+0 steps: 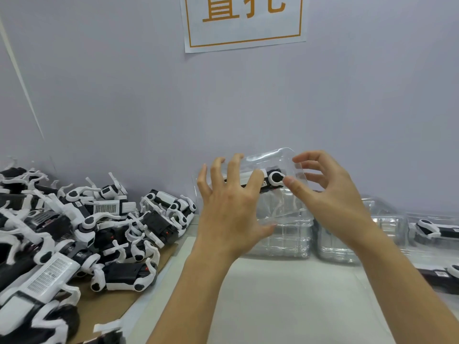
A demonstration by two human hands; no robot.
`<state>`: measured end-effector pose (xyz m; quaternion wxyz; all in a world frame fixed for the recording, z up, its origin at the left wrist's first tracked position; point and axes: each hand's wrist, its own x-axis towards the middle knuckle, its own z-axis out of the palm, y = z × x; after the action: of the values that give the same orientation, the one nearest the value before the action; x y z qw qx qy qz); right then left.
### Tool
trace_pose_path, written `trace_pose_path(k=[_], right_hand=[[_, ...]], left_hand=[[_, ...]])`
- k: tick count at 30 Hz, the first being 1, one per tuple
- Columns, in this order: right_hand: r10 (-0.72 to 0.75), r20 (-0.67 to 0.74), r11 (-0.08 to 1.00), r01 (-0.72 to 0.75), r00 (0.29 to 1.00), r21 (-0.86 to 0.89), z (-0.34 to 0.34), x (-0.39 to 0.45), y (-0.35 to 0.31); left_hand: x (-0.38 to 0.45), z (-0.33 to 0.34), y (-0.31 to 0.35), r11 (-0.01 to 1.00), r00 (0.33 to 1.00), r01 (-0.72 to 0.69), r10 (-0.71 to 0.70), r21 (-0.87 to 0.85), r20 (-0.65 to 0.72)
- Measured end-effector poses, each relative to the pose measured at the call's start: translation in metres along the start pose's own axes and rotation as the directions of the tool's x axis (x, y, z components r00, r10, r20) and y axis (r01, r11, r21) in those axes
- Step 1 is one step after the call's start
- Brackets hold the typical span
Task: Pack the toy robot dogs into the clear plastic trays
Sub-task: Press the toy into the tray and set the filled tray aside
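I hold a clear plastic tray up in front of the wall, tilted toward me. A black-and-white toy robot dog lies inside it. My left hand grips the tray's left side with spread, curled fingers over the dog's body. My right hand pinches the tray's right end, thumb near the dog's round joint. A heap of several loose robot dogs lies on brown cardboard at the left.
Stacks of empty clear trays stand against the wall behind my hands. Packed trays with dogs lie at the right edge. A paper sign hangs on the wall. The white tabletop spreads below my arms.
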<state>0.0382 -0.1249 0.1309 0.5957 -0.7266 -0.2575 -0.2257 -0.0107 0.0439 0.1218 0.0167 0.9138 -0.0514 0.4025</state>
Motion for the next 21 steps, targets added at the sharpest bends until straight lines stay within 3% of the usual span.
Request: trace_pose_path(k=[9,14,18,21], right_hand=[[-0.031,0.004,0.999,0.031,1.000,-0.014,0.009,-0.002,0.005],[-0.075,-0.062,0.996,0.078,0.995,0.040,0.011,-0.001,0.003],[-0.066,-0.160,0.983,0.092,0.985,0.158,0.009,0.001,0.001],[0.037,-0.203,0.964,0.018,0.979,0.266,0.009,0.002,0.003]], left_hand=[[-0.002,0.010,-0.005,1.000,0.998,0.007,-0.008,-0.016,-0.058],[-0.002,0.016,-0.009,0.982,0.994,0.082,-0.092,-0.171,-0.051],[-0.004,0.016,-0.016,0.859,0.962,0.247,-0.272,-0.449,0.009],[-0.006,0.015,-0.024,0.659,0.916,0.325,-0.399,-0.678,0.052]])
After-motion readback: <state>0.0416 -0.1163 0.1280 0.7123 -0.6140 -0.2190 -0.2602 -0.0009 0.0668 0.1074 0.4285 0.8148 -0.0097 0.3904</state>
